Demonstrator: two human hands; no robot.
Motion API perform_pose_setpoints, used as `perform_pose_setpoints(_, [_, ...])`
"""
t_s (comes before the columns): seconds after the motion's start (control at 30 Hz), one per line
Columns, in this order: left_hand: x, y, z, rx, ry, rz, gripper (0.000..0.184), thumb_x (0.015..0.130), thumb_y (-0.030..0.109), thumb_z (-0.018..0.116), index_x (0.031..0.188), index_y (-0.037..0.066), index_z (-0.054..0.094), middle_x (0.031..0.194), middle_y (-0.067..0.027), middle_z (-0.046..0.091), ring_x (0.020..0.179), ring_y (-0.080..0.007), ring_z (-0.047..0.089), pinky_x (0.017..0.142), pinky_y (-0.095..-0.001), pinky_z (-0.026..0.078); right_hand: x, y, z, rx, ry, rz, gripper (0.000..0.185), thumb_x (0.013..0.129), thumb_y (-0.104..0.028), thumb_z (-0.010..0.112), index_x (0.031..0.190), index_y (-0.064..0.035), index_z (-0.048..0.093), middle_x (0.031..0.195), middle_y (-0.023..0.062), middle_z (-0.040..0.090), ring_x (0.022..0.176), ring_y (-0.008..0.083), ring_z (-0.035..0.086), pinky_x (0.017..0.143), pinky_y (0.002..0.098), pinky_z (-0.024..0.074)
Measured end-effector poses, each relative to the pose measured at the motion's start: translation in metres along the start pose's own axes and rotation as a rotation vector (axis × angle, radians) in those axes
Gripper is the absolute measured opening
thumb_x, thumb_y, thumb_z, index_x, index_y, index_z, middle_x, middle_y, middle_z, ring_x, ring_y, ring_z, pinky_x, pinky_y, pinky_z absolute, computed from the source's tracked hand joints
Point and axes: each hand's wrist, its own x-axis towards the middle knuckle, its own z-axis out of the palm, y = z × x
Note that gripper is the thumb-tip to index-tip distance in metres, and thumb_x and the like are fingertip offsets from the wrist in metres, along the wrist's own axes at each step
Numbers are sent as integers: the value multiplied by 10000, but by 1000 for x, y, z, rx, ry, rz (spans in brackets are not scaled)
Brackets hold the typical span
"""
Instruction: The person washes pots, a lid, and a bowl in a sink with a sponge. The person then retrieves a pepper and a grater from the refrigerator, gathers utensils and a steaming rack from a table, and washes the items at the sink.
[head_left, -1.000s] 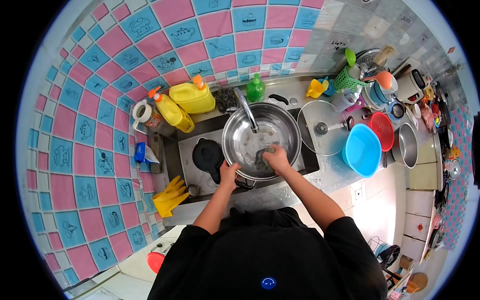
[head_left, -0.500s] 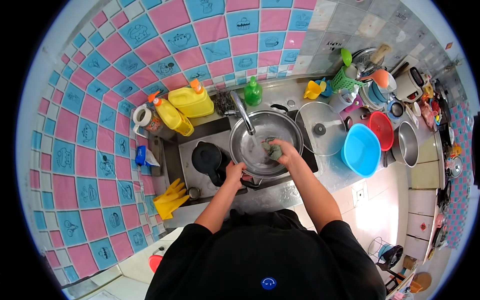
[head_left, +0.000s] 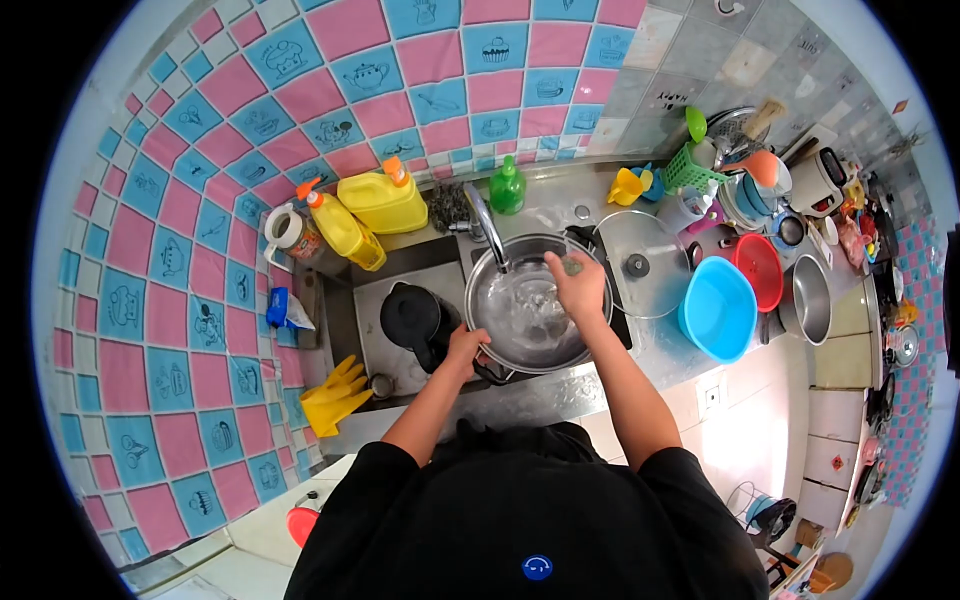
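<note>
"Pot first: where is it found, and how is it gripped?"

"It is set over the sink, directly in front of the body. Its near-left rim is grasped by the left hand, just beside the near handle. Whether that handle is also clasped by the fingers cannot be told."

"And the right hand?"

"It is held over the far-right part of the pot, closed around a scrubber, of which only a small greenish bit is left showing."

"How is the pot lined up with the hands?"

"No long axis is given by its round body, but a line from near left to far right is marked by its handles. The near handle is matched with the left hand, and the far handle is placed just past the right. The pot's middle is more closely approached by the right hand."

"What is seen inside and above?"

"Water is held in the pot, and its far-left part is overhung by the tap."

"And farther out?"

"Left of the pot, a black kettle is stood in the sink. Beyond the pot, a green bottle is placed. To its right, a glass lid is laid close by, followed by a blue basin."
</note>
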Motion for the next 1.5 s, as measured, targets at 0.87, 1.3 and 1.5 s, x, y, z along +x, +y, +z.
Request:
perform_pose_setpoints(0.87, [89, 9, 45, 488, 197, 207, 293, 763, 129, 599, 1017, -7, 542, 839, -146, 607, 811, -344, 618, 694, -494, 483, -22, 19, -106, -221, -108, 242, 465, 666, -141, 597, 1104, 16, 614, 896, 269, 651, 883, 363, 648, 800, 382, 486])
perform_pose_setpoints(1.3, [112, 151, 45, 1012, 607, 1057, 556, 733, 125, 628, 1229, -44, 442, 1165, -264, 509, 1102, -395, 495, 914, -449, 423, -21, 97, -106, 446, -325, 701, 193, 651, 9, 589, 819, 99, 618, 711, 113, 619, 574, 207, 594, 529, 315, 490])
perform_pose_setpoints(1.5, [217, 167, -7, 750, -15, 637, 554, 740, 141, 632, 1242, -50, 497, 1178, -225, 567, 1033, -337, 580, 894, -404, 430, -39, 105, -91, 523, -162, 622, 369, 655, 82, 553, 1023, 75, 581, 836, 110, 639, 707, 200, 621, 637, 307, 515])
